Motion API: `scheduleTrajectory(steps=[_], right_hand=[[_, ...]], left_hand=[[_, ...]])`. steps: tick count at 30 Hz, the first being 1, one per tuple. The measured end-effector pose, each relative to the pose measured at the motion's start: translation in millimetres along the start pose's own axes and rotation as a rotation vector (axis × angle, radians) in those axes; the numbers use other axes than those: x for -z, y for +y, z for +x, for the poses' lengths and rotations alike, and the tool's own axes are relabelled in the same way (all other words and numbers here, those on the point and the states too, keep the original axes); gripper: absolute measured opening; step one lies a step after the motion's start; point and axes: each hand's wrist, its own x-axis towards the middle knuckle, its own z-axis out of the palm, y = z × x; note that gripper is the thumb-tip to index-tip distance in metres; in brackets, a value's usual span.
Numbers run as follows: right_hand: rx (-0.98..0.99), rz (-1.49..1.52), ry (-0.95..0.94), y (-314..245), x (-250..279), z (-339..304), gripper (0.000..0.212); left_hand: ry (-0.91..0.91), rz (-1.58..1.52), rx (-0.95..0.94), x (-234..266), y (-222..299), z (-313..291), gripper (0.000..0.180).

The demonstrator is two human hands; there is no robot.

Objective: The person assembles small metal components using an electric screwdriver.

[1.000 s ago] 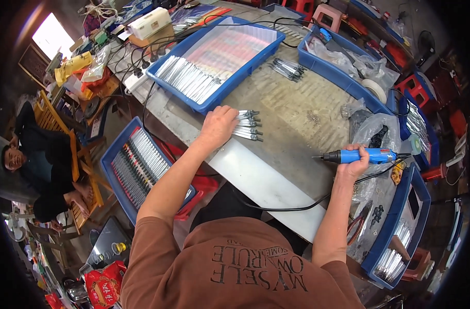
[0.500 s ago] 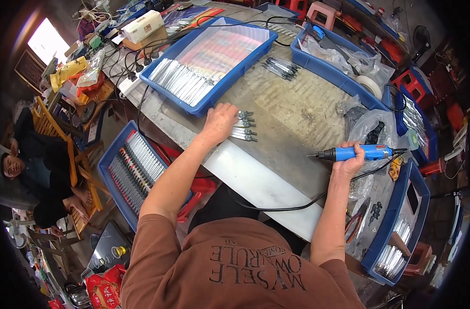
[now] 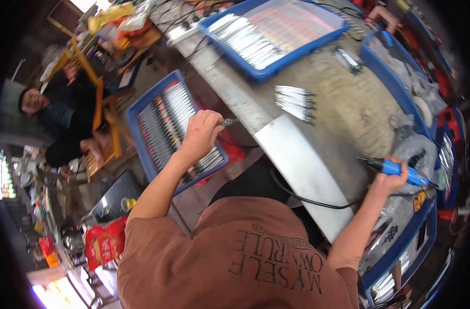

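Note:
My left hand (image 3: 199,133) is closed over the blue tray (image 3: 131,114) at the left, beyond the table edge. A short grey metal end of a slim rod sticks out of its fingers toward the table; the rest is hidden. In that tray lie rows of silver rods (image 3: 181,106) with dark and red ends. My right hand (image 3: 392,176) grips a blue electric screwdriver (image 3: 416,176), its thin bit pointing left over the table. Between the hands, a small bunch of silver rods (image 3: 294,101) lies on the table.
A large blue tray (image 3: 263,76) of silver rods stands at the far side. Another small bunch of rods (image 3: 348,59) lies beyond. A white board (image 3: 297,165) lines the near table edge, crossed by the screwdriver's black cable (image 3: 317,203). Another person (image 3: 65,118) sits at the left.
My left hand has left the bunch on the table and moved over the left tray, with a rod in it. The view has turned left; my right hand still holds the screwdriver.

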Motion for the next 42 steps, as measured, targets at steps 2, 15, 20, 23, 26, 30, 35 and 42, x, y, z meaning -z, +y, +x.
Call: scheduleTrajectory(steps=[2,15,20,23,26,30,35,42], right_hand=[[-0.024,-0.062,-0.037,-4,1,5,0.015],[-0.052,-0.098,-0.066,-10,12,18,0.013],[-0.051,-0.101,-0.063,-10,10,16,0.013],[-0.046,-0.099,-0.047,-10,8,15,0.013],[-0.027,-0.106,-0.004,-10,7,15,0.014],[-0.043,-0.102,-0.047,-11,12,18,0.014],[-0.028,-0.123,-0.004,-8,7,15,0.014],[-0.033,-0.107,-0.048,-10,10,16,0.014]], left_hand=[[-0.004,0.033,0.128,3,-36,-37,0.015],[-0.119,0.242,0.484,-13,-129,-199,0.017],[-0.220,0.223,0.530,-17,-124,-201,0.017],[-0.210,0.218,0.513,-17,-123,-200,0.016],[-0.243,0.206,0.512,-12,-122,-198,0.016],[-0.270,0.209,0.500,-7,-124,-203,0.017],[-0.298,0.196,0.525,-3,-119,-200,0.028],[-0.331,0.166,0.487,-6,-120,-195,0.038]])
